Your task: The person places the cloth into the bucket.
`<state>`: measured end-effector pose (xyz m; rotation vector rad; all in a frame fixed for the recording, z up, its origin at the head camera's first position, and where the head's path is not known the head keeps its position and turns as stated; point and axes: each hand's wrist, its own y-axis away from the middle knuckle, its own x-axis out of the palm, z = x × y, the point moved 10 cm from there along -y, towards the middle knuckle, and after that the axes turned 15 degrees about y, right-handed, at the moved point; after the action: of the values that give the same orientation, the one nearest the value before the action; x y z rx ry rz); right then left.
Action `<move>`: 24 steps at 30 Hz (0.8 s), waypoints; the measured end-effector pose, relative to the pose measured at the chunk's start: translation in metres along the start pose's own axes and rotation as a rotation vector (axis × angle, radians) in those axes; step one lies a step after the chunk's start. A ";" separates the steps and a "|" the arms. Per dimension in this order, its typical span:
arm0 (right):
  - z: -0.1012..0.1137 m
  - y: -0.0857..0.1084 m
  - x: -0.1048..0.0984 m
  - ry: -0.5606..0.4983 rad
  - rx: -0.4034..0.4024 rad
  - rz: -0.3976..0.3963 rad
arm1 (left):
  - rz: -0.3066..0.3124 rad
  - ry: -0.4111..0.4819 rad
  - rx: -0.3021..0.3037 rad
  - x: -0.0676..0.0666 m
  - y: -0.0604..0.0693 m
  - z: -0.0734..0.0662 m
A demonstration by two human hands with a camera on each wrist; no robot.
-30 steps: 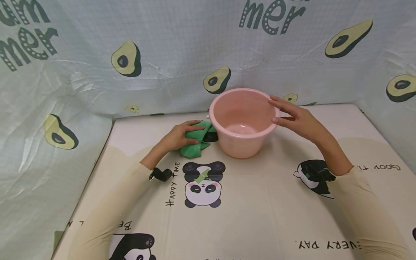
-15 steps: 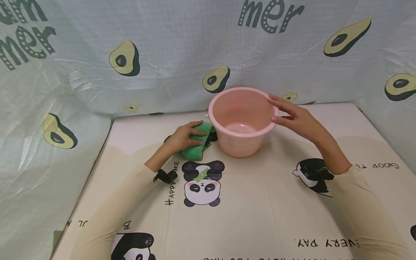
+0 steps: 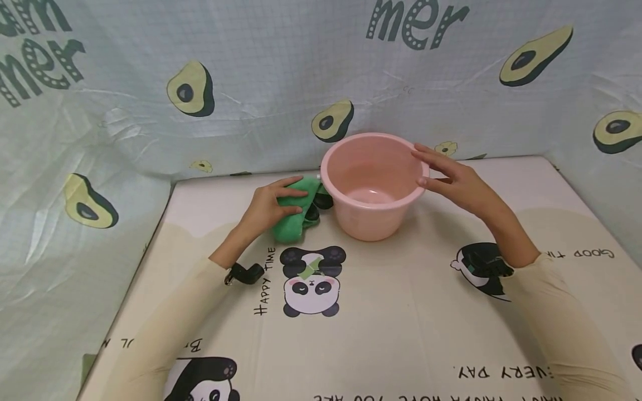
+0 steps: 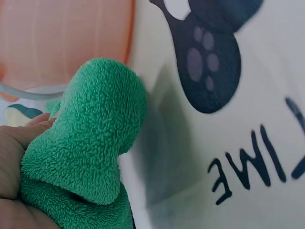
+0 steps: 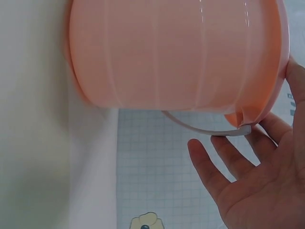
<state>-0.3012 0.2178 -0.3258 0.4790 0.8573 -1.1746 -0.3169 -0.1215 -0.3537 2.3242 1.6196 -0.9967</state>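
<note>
A pink bucket stands upright near the back of the table, its white handle hanging behind it in the right wrist view. My right hand grips the rim on the right side, thumb and fingers on either side of it. Left of the bucket, a green terry cloth is bunched under my left hand, whose fingers hold it from above. Close up in the left wrist view, the folded cloth sits next to the bucket's wall. Its underside is hidden.
The tabletop cover carries printed pandas and lettering. A pale sheet with avocado prints rises behind the table and along both sides. The bucket stands close to this back sheet. A black strap piece hangs at my left wrist.
My left hand and the cloth shifted right, then back left and slightly away from me, beside the bucket. The right hand keeps its grip and the bucket stays put.
</note>
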 end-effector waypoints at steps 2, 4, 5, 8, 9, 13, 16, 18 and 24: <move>0.000 0.000 0.000 -0.002 0.001 -0.001 | -0.023 0.017 0.005 -0.003 0.002 -0.003; 0.000 0.000 0.000 -0.002 0.001 -0.002 | -0.037 0.031 0.010 -0.005 0.005 -0.006; 0.000 0.001 0.000 -0.001 0.002 -0.003 | -0.042 0.035 0.012 -0.006 0.006 -0.007; 0.000 0.001 -0.001 -0.002 0.002 -0.005 | -0.054 0.035 0.015 -0.008 0.009 -0.011; 0.000 0.002 -0.001 -0.003 0.001 -0.005 | -0.059 0.035 0.014 -0.010 0.010 -0.012; 0.002 0.001 -0.001 -0.008 -0.006 -0.004 | -0.087 0.030 0.023 -0.017 0.014 -0.020; 0.002 0.001 -0.001 -0.013 -0.008 -0.001 | -0.116 0.031 0.049 -0.023 0.014 -0.027; 0.002 0.001 -0.001 -0.013 -0.008 0.001 | -0.137 0.040 0.063 -0.027 0.015 -0.031; 0.002 0.001 -0.002 -0.001 -0.007 0.000 | -0.207 0.080 0.091 -0.038 0.017 -0.037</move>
<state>-0.2998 0.2181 -0.3227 0.4728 0.8606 -1.1714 -0.2933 -0.1413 -0.3067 2.3177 1.9168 -1.0503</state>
